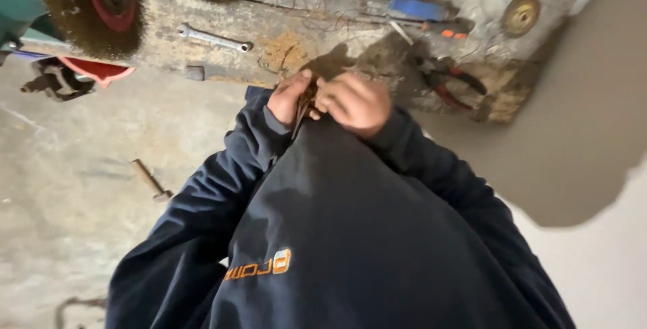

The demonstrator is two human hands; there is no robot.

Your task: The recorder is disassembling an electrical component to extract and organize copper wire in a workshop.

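Both hands, left (288,96) and right (354,103), clench 1 thin rusty piece (304,103) just off the surface (296,39) edge (pliers (448,79) beside it, bare floor (81,187) beyond).

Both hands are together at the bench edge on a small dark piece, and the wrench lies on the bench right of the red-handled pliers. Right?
Not quite. In the head view the wrench lies left of the red-handled pliers, not right. The left hand and right hand do meet on the small dark piece at the bench edge.

wrench (214,38) | blue-handled screwdriver (418,8) | red pliers (448,79) | wire wheel (101,5) | hammer (151,180)
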